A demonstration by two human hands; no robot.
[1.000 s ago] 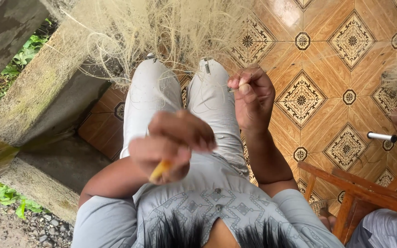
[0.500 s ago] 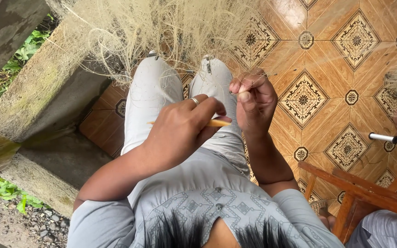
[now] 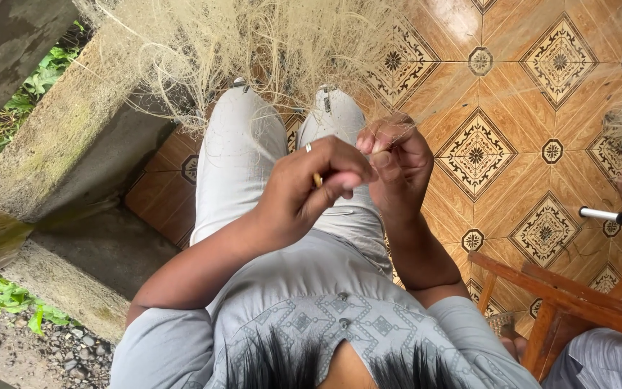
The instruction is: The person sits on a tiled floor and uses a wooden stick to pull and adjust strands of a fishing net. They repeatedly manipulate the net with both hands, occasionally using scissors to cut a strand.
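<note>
Head view: left hand w/ fingers curled shut around a small yellowish tool, mostly hidden. Right hand pinches a strand of the pale fishing net, which hangs in front over the knees (a big tangled mass). Judging by that, the work's mid-way, w/ plenty of net left unhandled.

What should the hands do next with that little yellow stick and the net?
Probably push the yellow stick in the left hand on toward the right hand: its fingers pinch a strand of the pale net, and the hands almost meet.
</note>
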